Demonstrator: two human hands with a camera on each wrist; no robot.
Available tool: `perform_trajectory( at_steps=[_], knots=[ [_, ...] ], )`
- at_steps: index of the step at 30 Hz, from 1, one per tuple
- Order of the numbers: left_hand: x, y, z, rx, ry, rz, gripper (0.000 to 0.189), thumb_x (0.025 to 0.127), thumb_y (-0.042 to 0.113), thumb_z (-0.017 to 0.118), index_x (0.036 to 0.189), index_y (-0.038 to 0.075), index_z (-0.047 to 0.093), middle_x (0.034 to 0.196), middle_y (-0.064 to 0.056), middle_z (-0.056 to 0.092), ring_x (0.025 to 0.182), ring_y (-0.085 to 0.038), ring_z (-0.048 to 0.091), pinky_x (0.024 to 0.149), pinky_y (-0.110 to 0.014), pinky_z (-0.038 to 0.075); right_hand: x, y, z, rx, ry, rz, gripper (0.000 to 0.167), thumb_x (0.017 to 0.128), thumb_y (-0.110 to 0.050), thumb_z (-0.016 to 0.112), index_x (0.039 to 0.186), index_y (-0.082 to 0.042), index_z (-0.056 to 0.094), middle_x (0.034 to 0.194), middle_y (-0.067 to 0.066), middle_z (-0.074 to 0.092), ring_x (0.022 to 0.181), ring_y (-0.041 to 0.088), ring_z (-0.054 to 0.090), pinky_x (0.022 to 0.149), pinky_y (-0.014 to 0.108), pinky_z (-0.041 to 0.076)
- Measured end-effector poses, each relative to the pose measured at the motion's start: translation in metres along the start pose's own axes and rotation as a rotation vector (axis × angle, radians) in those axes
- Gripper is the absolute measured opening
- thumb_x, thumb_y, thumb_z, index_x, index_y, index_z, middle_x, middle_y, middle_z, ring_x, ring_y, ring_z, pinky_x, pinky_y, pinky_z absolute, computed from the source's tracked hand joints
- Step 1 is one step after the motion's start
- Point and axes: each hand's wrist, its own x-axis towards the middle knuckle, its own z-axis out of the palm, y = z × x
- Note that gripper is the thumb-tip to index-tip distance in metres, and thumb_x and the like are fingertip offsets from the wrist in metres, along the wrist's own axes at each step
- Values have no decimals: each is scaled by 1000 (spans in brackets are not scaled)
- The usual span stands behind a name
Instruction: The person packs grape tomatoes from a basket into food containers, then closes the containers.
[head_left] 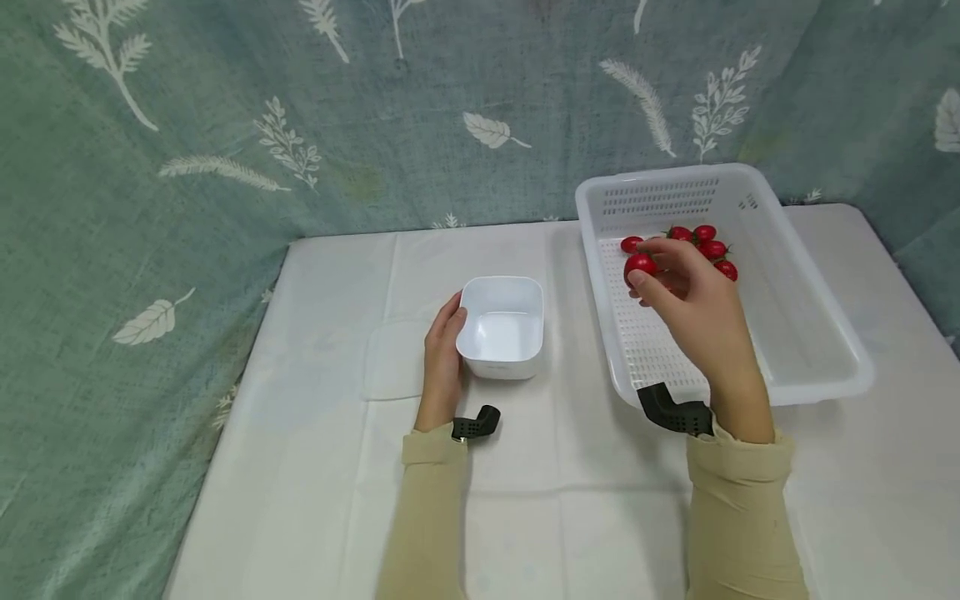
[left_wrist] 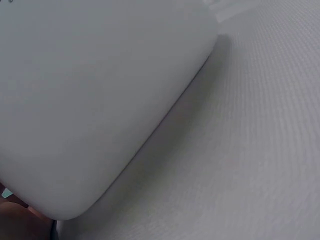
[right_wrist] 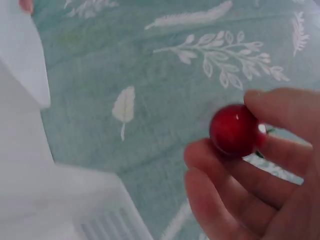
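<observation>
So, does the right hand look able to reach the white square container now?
Probably yes. The right hand, pinching a cherry tomato, seems to need only to pass over the side wall of the perforated white basket; the white square container is open on top, and the left hand holds its side.

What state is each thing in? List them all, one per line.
White container: upright, open, nothing visible inside
Translucent lid: off, lying flat
Basket: open, partly filled
Held tomato: pinched, raised
Other tomatoes: lying in the basket
Left hand: holding the container
Right hand: pinching the held tomato
</observation>
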Motion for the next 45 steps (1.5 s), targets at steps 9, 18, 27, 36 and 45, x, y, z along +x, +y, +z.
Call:
perform_trajectory(
  at_steps=[9,18,27,36,45],
  knots=[
    [0,-5,1,-2,-11,25,40,91,32,48,129,18,47,131,6,45,122,-9,37,100,-29,29,-9,3,20,99,68,18,42,85,-33,59,124,-24,50,97,-2,62,80,13,61,71,21,49],
    [-2,-1,-5,6,0,51,37,93,24,45,128,15,48,130,4,46,119,-11,40,99,-32,31,-11,-18,40,143,60,-64,38,85,-23,61,121,-14,53,107,0,60,91,10,56,74,21,48],
    [-1,0,-3,62,-6,64,39,93,27,44,130,16,45,131,5,44,120,-10,38,101,-32,28,-9,-25,61,120,46,-74,37,85,-16,60,121,-12,51,115,-1,56,96,10,55,78,26,48],
    [13,-14,-8,76,7,38,38,91,36,47,127,24,48,128,8,47,118,-8,40,100,-30,29,-2,-5,89,83,25,-143,39,84,-29,61,119,-16,53,111,-6,55,93,7,54,76,25,49],
    [11,-19,-10,104,28,26,39,88,44,48,124,28,51,126,10,48,116,-7,42,98,-32,31,-7,-4,104,138,-45,-173,39,82,-28,64,117,-15,55,107,-8,56,92,6,55,77,23,48]
  ],
)
